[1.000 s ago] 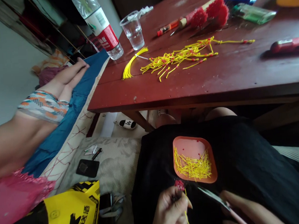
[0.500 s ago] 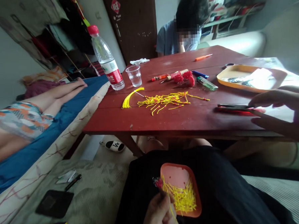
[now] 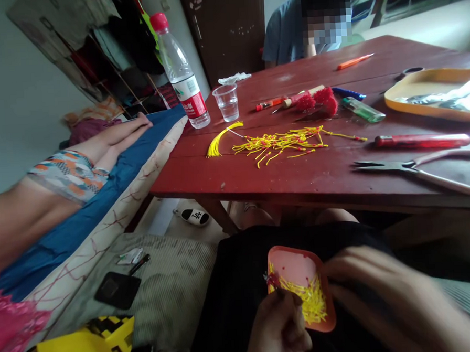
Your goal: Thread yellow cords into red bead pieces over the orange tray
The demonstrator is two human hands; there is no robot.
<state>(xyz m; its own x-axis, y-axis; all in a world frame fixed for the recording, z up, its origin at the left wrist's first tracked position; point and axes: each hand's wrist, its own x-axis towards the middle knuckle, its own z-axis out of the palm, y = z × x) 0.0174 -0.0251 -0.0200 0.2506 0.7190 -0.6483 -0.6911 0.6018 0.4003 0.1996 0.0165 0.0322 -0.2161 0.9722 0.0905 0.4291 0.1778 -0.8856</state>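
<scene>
My left hand [image 3: 280, 326] is closed in a pinch on a small dark-red piece [image 3: 272, 279], whose tip shows above the fingers. It is too small to make out exactly. Just behind that hand, on my lap, lies an orange tray [image 3: 332, 310] with many short yellow cords [image 3: 314, 298] inside. My right hand [image 3: 366, 279] is blurred by motion beside the tray's right edge, fingers stretched and apart, with nothing visible in them. On the table's near right side lie pliers [image 3: 410, 166] with pale handles, next to a red pen-like tool [image 3: 422, 141].
On the red table [image 3: 195, 173] are a yellow tassel [image 3: 219, 141], a pile of yellow cords [image 3: 280, 142], red bristly pieces [image 3: 325, 103], a green lighter [image 3: 363, 109], a cup [image 3: 227, 104], a bottle [image 3: 189, 89] and a yellow tray [image 3: 424, 111]. A person [image 3: 285, 34] sits opposite; another lies on the bed at left.
My right hand has let go of the pliers on the table and moved down to the lap tray. The left hand still pinches the red piece. The view has shifted.
</scene>
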